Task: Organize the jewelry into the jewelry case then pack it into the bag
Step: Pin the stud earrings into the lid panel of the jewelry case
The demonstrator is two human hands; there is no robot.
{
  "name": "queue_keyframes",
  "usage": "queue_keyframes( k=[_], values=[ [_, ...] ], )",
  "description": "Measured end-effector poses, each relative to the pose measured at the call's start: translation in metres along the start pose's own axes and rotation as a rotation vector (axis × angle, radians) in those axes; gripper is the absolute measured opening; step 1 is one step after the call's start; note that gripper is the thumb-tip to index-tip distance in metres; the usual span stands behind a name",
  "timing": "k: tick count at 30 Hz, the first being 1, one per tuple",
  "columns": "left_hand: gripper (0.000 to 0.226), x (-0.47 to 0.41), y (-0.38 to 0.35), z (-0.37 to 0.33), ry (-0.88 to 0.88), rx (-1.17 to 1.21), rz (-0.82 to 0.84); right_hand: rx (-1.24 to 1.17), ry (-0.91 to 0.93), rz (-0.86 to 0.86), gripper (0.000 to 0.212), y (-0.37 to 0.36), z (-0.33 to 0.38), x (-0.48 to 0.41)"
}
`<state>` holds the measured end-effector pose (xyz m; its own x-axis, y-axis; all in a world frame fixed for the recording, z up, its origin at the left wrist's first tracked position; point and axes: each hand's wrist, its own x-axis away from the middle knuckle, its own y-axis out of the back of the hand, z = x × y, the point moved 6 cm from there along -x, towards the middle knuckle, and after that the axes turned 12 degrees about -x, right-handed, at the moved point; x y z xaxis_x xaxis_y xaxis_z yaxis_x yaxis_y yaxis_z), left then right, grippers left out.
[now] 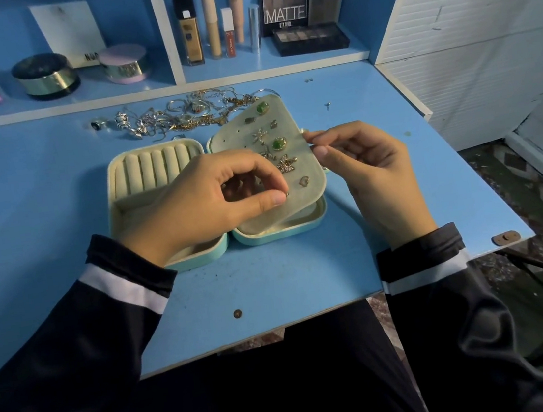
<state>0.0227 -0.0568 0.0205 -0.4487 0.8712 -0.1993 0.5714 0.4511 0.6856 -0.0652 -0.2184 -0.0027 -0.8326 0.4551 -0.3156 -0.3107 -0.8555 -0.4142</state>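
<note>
Fingers (273, 200) of the left hand (207, 200) are curled. Thumb and forefinger pinch a tiny metal piece (285, 195), too small to identify, against the lower edge of the earring panel (309, 166). The right hand (371, 165) pinches the panel's right edge between thumb and forefinger, holding it tilted above the right half of the open jewelry case (132, 208) on the blue counter (38, 202). Several earrings (278, 144) sit pinned on the panel.

The piece could probably slip from so fine a pinch and drop into the tray beneath. The soft panel might also flex and loosen the pinned earrings.

Behind the case lies a tangled jewelry heap (182, 115), likely to snag when sorted. A stray stud (328, 105) sits apart, to the right of the heap. Cosmetics (211, 23) stand on the shelf (244, 66) behind. No bag is in view.
</note>
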Motion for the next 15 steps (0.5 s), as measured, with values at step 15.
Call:
queue_keyframes(
  k=[15],
  values=[
    [0.010, -0.001, 0.006, -0.006, -0.083, -0.114, -0.084, -0.181, -0.057, 0.051, 0.012, -0.011, 0.003, -0.001]
  ],
)
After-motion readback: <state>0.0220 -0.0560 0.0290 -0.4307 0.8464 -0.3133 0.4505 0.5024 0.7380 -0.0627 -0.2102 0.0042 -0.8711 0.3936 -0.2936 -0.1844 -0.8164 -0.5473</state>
